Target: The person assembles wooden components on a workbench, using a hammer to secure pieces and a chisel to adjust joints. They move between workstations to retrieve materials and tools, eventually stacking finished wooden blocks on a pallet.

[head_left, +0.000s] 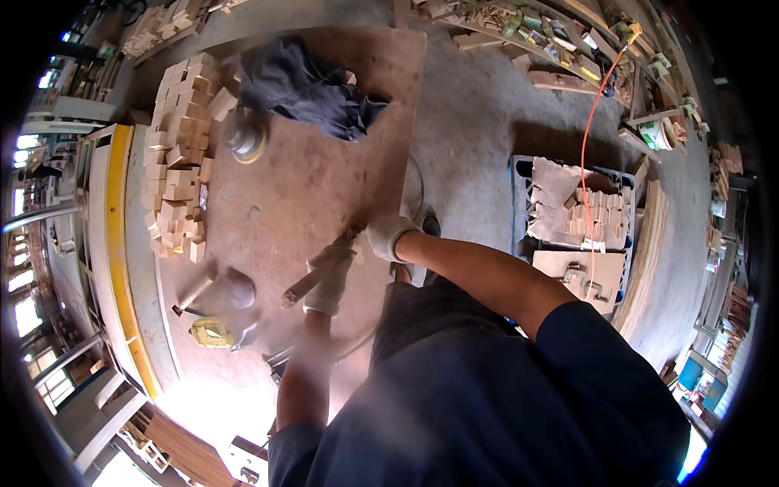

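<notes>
A dusty brown plywood worktable point(308, 187) fills the middle, concrete floor point(479, 105) beyond, stacked wood blocks point(178, 154) along its left edge, a dark cloth point(304, 85) up top. Motion blur smears both gloves, so the grip detail is hard to read. The left hand point(329, 280) wraps the long wooden stick point(312, 276); the right hand point(388, 235) closes on its upper end.
</notes>
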Motion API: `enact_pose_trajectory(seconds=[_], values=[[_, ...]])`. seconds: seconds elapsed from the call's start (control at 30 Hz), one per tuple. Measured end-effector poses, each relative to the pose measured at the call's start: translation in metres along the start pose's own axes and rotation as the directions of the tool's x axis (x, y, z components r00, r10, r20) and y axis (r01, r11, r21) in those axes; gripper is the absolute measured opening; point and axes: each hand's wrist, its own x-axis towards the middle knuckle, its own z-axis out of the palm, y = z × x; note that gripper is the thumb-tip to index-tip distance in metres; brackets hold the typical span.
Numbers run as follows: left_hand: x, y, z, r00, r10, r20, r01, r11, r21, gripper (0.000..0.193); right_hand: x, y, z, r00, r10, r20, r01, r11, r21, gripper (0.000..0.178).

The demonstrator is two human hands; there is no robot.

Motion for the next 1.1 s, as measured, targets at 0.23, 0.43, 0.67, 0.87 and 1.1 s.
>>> enact_pose_trajectory(seconds=[0.23,0.43,0.67,0.87,1.1], values=[[0.014,-0.049,-0.028,0.905,-0.417,0.086,0.425,0.884,-0.193,0.018,-0.028,0.02,-0.012,1.0,0.024,-0.007,-0.023,0.996,0.084,0.038],[0.015,-0.054,-0.017,0.979,-0.206,-0.004,0.205,0.977,-0.05,0.013,-0.054,0.016,-0.023,0.994,0.113,-0.006,-0.106,0.95,0.295,0.039],[0.019,0.008,0.0,0.918,0.392,0.062,-0.336,0.682,0.649,0.023,-0.077,0.028,-0.029,0.983,0.182,0.026,-0.175,0.883,0.436,0.043],[0.009,0.005,0.036,0.965,0.257,0.05,-0.202,0.611,0.765,0.028,-0.069,0.031,-0.054,0.965,0.255,0.058,-0.249,0.83,0.5,0.038],[0.004,0.022,0.019,0.97,0.238,0.058,-0.224,0.766,0.603,0.031,-0.059,0.023,-0.061,0.986,0.129,-0.108,-0.082,0.931,0.357,0.035]])
